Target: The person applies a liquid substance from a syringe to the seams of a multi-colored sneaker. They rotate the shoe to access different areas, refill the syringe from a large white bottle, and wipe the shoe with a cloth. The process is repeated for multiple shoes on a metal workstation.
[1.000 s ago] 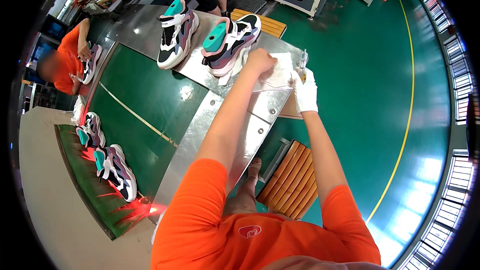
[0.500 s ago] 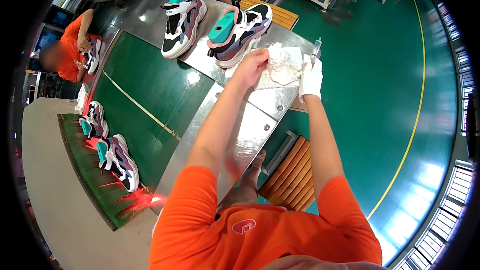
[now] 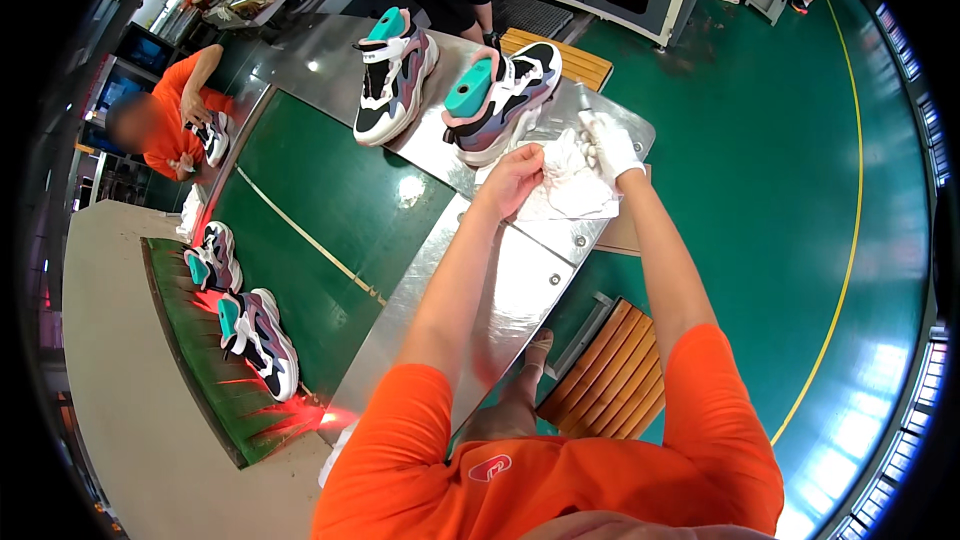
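Meanwhile, two sneakers [image 3: 395, 75] stand on the steel desk [image 3: 520, 280]; just beside the nearer one, the bare left hand [image 3: 512, 175] pinches a crumpled white cloth [image 3: 572, 175], which the gloved right hand [image 3: 610, 145] also grips.

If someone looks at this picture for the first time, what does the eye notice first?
Probably the two hands at the centre: the bare left hand and the white-gloved right hand both grip a crumpled white cloth on the steel table. Just behind it stand two chunky sneakers on teal lasts.
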{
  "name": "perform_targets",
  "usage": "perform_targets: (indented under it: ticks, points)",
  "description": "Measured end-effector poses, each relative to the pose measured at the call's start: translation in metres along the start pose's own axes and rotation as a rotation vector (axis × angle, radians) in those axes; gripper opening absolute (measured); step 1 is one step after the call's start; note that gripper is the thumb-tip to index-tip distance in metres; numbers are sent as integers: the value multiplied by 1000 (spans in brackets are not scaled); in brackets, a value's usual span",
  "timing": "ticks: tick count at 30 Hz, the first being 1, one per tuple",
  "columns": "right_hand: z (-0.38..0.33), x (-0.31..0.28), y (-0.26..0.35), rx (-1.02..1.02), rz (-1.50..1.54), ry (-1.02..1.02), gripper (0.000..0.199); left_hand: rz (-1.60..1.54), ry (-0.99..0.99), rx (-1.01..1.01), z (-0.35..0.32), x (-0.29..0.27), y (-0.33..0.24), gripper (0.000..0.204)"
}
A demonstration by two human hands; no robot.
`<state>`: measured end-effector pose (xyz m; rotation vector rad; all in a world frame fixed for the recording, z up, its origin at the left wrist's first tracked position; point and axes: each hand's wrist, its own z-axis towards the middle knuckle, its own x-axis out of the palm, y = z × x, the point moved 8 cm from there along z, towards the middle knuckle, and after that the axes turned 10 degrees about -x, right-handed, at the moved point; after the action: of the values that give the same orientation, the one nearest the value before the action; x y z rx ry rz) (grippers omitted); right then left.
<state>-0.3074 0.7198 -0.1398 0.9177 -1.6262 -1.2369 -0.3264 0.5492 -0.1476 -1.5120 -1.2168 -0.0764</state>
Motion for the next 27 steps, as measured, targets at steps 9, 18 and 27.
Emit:
perform_targets:
  ticks: [9,18,27]
  points:
    - [-13,-4,4,-178,-275,-187,30,-307,131,272,-27,16,-4,32]
    - [9,6,-13,-258,-649,-176,40,-350,-146,445,-145,46,-47,34]
    - [-17,25,79,-287,-337,71,39,495,-986,995,-463,166,-98,13]
